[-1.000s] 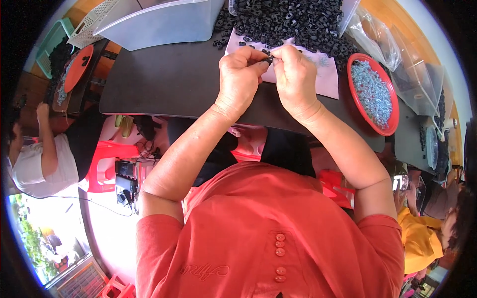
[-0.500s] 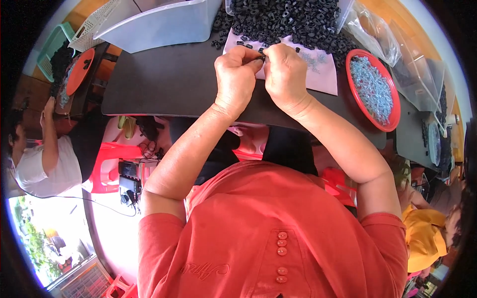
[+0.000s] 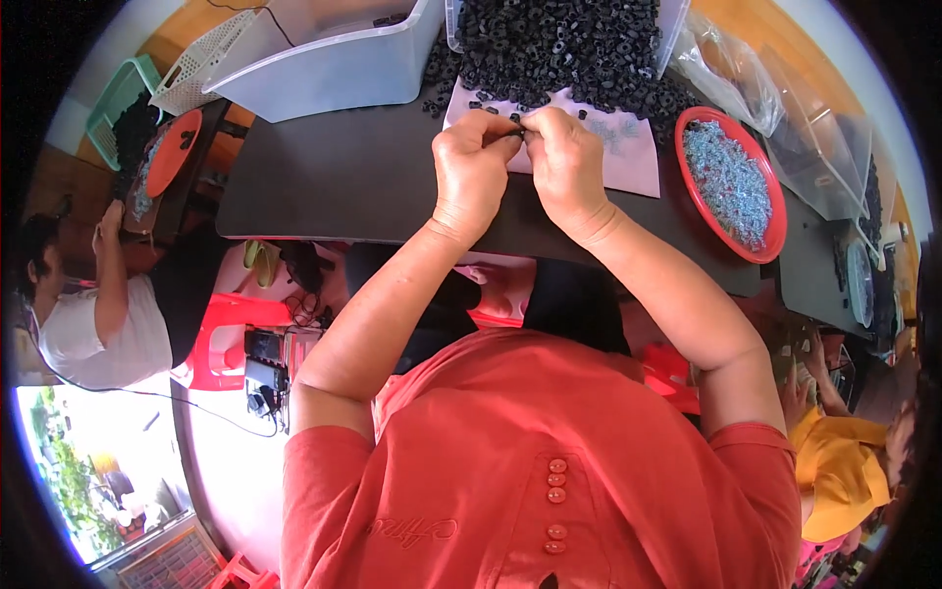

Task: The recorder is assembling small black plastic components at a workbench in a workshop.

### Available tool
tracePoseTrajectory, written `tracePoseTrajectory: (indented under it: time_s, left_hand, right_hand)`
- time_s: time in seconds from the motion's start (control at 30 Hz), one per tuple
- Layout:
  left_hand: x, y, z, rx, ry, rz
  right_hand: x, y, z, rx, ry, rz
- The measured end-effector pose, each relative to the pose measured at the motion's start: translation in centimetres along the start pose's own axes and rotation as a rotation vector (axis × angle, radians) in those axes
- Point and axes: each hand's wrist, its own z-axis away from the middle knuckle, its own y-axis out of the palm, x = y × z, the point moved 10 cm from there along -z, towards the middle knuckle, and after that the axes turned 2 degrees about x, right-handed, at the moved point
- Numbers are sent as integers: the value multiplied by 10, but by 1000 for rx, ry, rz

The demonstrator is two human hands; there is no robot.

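Observation:
My left hand [image 3: 472, 172] and my right hand [image 3: 566, 167] meet over the near edge of a pink sheet [image 3: 628, 172]. Between their pinched fingertips is a small black plastic part [image 3: 517, 122], mostly covered by the fingers. Whether a second tiny piece is in the right fingers cannot be made out. Just beyond the hands, a heap of similar black parts [image 3: 559, 49] spills from a clear bin onto the sheet. Small pale bluish pieces [image 3: 618, 133] lie scattered on the sheet, right of my right hand.
A red oval tray [image 3: 780, 221] full of small pale-blue pieces stands at the right. Back left is a translucent tub [image 3: 324, 79] on the dark table [image 3: 324, 187]. Clear plastic bags [image 3: 731, 69] lie back right. A person in white [image 3: 108, 324] sits left, another in yellow [image 3: 839, 471] right.
The view has shifted slightly, so the table and bins sit a little lower in the picture. Both hands stay together at the black part, with fingertips drawn closer together.

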Motion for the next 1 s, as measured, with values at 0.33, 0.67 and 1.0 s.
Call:
tracePoseTrajectory:
  time_s: [0.33,0.67,1.0]
  left_hand:
    - [30,8,-3,104,-355,670]
    - [27,15,0,185,-365,552]
    - [-43,-29,-18,65,-76,243]
  right_hand:
    - [-1,-4,-10,32,9,-133]
    - [32,-11,-6,-37,-279,188]
    - [-8,-22,-29,193,155,-304]
